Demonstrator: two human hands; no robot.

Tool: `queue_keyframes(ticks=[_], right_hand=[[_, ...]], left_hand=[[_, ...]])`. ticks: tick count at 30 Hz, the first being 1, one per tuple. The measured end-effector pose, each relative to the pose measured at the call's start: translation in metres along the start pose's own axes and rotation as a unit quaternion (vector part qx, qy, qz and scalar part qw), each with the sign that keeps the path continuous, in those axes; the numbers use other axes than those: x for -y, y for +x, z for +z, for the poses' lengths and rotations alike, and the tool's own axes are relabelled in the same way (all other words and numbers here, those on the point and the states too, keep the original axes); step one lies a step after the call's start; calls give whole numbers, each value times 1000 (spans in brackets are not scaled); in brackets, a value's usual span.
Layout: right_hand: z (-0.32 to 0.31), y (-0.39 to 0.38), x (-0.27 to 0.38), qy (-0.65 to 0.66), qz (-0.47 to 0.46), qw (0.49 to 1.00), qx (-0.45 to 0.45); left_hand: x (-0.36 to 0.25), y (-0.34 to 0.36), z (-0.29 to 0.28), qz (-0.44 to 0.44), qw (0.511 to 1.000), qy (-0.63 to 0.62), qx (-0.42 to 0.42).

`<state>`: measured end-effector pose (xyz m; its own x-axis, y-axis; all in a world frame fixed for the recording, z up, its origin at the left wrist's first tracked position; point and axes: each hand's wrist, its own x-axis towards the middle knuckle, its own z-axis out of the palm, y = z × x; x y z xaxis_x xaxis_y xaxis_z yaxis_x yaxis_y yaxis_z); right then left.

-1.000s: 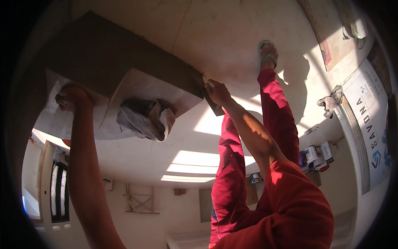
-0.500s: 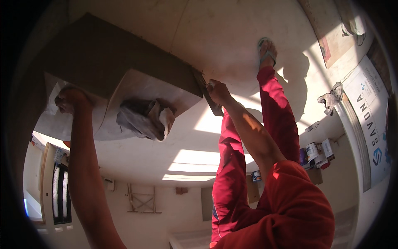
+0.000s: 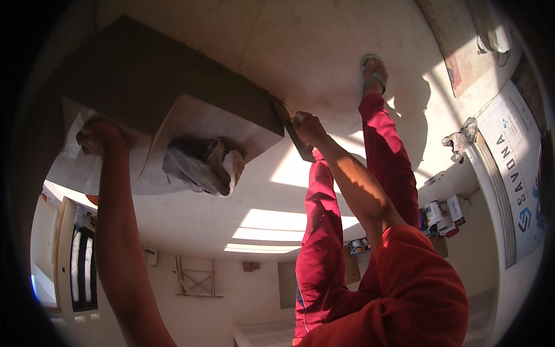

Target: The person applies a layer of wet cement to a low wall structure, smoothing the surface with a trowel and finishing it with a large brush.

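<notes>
My right hand [image 3: 308,128] is closed around a long flat trowel [image 3: 293,128]. Its dark blade lies against the right end of a large dark brown panel-like surface [image 3: 162,69]. My left hand [image 3: 99,137] is a fist over a pale grey sheet-like surface [image 3: 130,150] along the near side of the dark area. What those fingers grip, if anything, is hidden. Between my hands, nearer to the left one, a crumpled grey cloth [image 3: 205,165] lies on the pale surface.
My sandalled foot [image 3: 374,75] stands on the light floor [image 3: 312,75], right of the trowel. At the far right lie another crumpled cloth [image 3: 461,139] and a printed white board [image 3: 511,168]. Boxes and containers [image 3: 442,217] and a wooden frame [image 3: 196,277] are farther off.
My right hand and the trowel have shifted very slightly to the right. The right forearm and elbow have moved a little. My left hand stays in nearly the same place.
</notes>
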<state>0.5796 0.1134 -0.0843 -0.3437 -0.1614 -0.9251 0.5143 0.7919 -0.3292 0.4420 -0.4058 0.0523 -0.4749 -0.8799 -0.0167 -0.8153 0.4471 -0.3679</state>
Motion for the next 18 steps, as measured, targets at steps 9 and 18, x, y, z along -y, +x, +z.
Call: queue_keyframes(ticks=[9, 18], right_hand=[[-21, -37, 90, 10, -16, 999, 43], [9, -1, 68, 9, -10, 1000, -6]], left_hand=[[-12, -7, -14, -61, 989, -133, 18], [10, 10, 14, -39, 998, -47, 1]])
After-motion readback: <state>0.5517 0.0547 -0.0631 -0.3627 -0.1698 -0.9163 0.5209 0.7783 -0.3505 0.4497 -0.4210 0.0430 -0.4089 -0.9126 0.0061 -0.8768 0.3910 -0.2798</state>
